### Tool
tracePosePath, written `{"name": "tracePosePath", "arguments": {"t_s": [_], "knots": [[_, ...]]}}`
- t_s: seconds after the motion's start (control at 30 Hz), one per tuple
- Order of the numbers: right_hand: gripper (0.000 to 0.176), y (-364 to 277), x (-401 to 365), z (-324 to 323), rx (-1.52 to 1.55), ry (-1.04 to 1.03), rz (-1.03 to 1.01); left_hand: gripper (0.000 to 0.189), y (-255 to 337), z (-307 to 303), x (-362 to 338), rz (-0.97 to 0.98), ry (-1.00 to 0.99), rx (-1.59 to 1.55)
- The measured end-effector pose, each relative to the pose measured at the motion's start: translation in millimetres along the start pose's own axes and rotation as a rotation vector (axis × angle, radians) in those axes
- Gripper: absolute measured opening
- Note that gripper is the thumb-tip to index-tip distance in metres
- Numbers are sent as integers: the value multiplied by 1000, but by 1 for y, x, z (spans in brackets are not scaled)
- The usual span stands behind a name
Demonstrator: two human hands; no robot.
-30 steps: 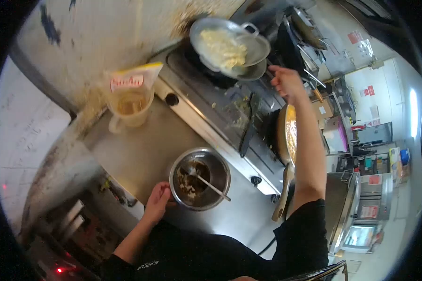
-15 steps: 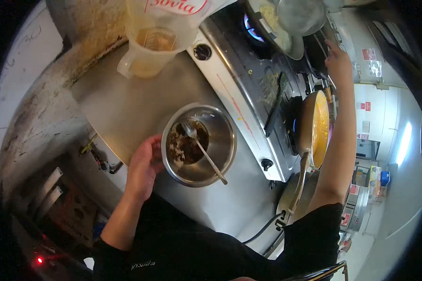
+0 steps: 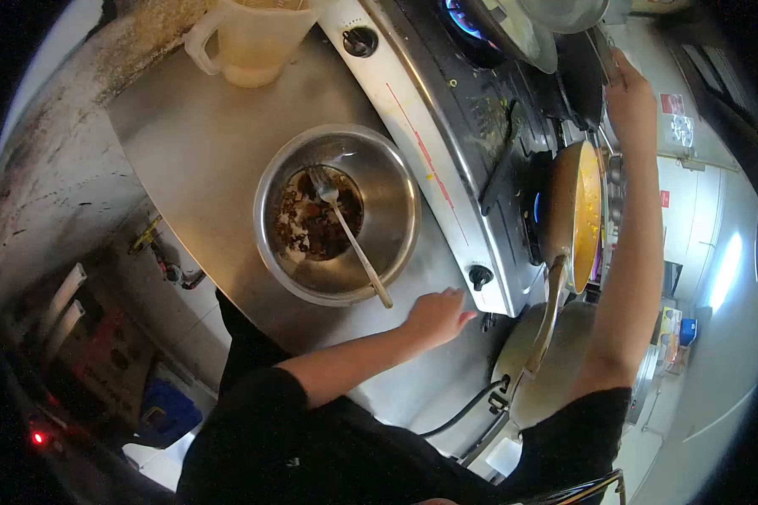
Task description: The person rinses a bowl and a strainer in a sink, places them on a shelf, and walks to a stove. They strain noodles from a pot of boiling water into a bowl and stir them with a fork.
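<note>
My right hand [image 3: 631,91] is closed around the handle of a round grey utensil [image 3: 568,12], perhaps a strainer, over a pan [image 3: 526,38] at the top. My left hand [image 3: 438,318], apparently empty with its thumb apart, hovers near the stove's front knob [image 3: 480,276]. Left of it, a steel bowl [image 3: 396,227] sits on the metal counter. Dark liquid with pale clumps lies inside the bowl, and a fork [image 3: 354,240] leans against its rim. Yellow food coats a second pan [image 3: 583,220], whose handle [image 3: 546,316] points toward me.
A blue flame [image 3: 463,18] burns under the far pan on the gas stove [image 3: 425,139]. At the counter's far end stands a plastic jug [image 3: 257,42]. A large pot [image 3: 556,362] and a black hose [image 3: 463,412] are beside my right arm.
My left hand has left the bowl's side and moved right toward the stove knob. My right hand still grips the handle. The view has shifted slightly.
</note>
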State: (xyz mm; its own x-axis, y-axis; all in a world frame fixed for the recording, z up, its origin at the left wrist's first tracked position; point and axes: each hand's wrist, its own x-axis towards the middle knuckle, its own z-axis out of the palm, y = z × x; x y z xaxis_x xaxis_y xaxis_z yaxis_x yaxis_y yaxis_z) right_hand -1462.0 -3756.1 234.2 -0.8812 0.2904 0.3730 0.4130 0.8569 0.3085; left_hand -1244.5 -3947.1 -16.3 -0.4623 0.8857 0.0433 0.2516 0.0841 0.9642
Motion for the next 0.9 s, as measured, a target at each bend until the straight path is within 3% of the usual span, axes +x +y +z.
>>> {"name": "tracePosePath", "arguments": {"t_s": [0.07, 0.13, 0.23, 0.4, 0.5, 0.57, 0.9], "knots": [[37, 4, 1, -3, -28, -3, 10, 37, 11, 10, 25, -23, 6, -16], [39, 14, 1, -1, 27, 72, -118, 38, 13, 16, 40, -60, 3, -49], [40, 15, -1, -6, -17, -38, -70, 35, 9, 27, 51, -171, 32, -53], [41, 26, -5, 7, 85, -96, -21, 25, 9, 33, 60, -109, 13, 44], [41, 31, -3, 11, 51, 19, -105, 24, 10, 29, 61, -110, -20, 74], [40, 30, 0, 8, 104, -76, 57, 24, 9, 32, 60, -110, 30, 18], [33, 29, -5, 12, 142, -71, 90, 30, 9, 35, 60, -117, 36, 12]]}}
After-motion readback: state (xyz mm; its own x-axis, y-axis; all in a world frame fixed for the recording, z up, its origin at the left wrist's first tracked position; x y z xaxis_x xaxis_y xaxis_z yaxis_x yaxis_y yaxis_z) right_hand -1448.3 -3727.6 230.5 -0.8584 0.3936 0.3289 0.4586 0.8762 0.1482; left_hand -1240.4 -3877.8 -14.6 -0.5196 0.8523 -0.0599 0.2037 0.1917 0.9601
